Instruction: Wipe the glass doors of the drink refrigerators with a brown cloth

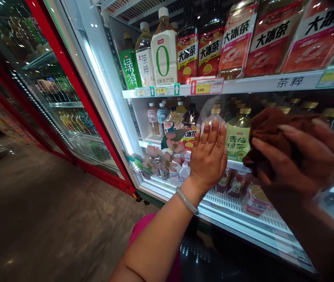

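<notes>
My left hand (209, 158), with a pale bangle (187, 200) on its wrist, lies flat with fingers stretched against what looks like the glass of a drinks fridge. A faint reflection shows around its fingertips. At the right, my right hand (307, 156) grips a bunched brown cloth (268, 137) near the same glass, slightly blurred; whether the cloth touches the glass I cannot tell. Pink flower decals (167, 154) appear on the pane beside my left hand. Behind it stands a green tea bottle (237, 135), between my two hands.
Large tea bottles (164, 51) line the upper fridge shelf (234, 84), which carries price tags. A red-framed fridge door (76, 90) stands to the left, above a dark floor (52, 219). Pink clothing (143, 227) shows below my left arm.
</notes>
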A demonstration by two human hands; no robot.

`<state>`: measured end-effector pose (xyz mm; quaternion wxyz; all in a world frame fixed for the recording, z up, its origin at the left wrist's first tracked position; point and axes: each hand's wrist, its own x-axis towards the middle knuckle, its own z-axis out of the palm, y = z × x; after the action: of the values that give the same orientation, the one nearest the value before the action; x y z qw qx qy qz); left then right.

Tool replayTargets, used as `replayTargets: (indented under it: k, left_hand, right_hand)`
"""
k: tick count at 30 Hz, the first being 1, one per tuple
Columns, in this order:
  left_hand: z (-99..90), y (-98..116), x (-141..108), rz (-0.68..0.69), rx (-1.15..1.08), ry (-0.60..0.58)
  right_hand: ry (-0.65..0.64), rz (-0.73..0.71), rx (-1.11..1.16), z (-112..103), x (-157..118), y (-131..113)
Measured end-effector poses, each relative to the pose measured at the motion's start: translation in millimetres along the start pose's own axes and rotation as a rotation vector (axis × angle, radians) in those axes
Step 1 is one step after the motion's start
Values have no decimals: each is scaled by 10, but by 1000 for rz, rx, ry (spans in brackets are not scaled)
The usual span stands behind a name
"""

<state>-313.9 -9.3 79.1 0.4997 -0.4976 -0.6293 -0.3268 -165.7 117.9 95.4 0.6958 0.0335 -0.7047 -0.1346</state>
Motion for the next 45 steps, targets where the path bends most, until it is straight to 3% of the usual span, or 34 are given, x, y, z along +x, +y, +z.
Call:
replayTargets:
  k: [2, 6, 11, 14, 17, 22, 26, 30, 35, 39, 42, 45]
  left_hand:
    - [-23, 10, -21, 13, 6, -22]
    - [-51, 27, -78, 0, 24, -91]
    - [-5, 22, -138, 1, -7, -69]
    - [21, 15, -141, 16, -7, -21]
    - [13, 34, -162, 3, -18, -29]
    - [23, 161, -311, 4, -38, -88]
    - [136, 309, -373, -74, 6, -61]
    - [233, 361, -350, -80, -4, 27]
    - [247, 360, -309, -59, -12, 73]
    - [264, 487, -289, 74, -79, 53]
    - [296, 609, -295, 113, -112, 38]
    - [334, 685, -308, 70, -79, 46]
  right_hand:
    - [52, -32, -20, 18, 74, 1]
    - [-70, 36, -24, 127, 126, -275]
    - [-102, -32, -81, 225, -32, -571]
    - [-160, -76, -95, 138, -151, -508]
    - [-187, -142, -84, -19, -214, -288]
    - [-57, -125, -90, -192, -130, 53]
    - [-87, -21, -89, -148, -46, -81]
    - [-210, -86, -126, -114, -170, -298]
    - [-267, -100, -107, -318, -410, -94]
    - [-206, -53, -113, -466, -313, 141]
    - [-134, 73, -130, -419, -241, 100]
    - [-177, 119, -142, -352, -400, -50]
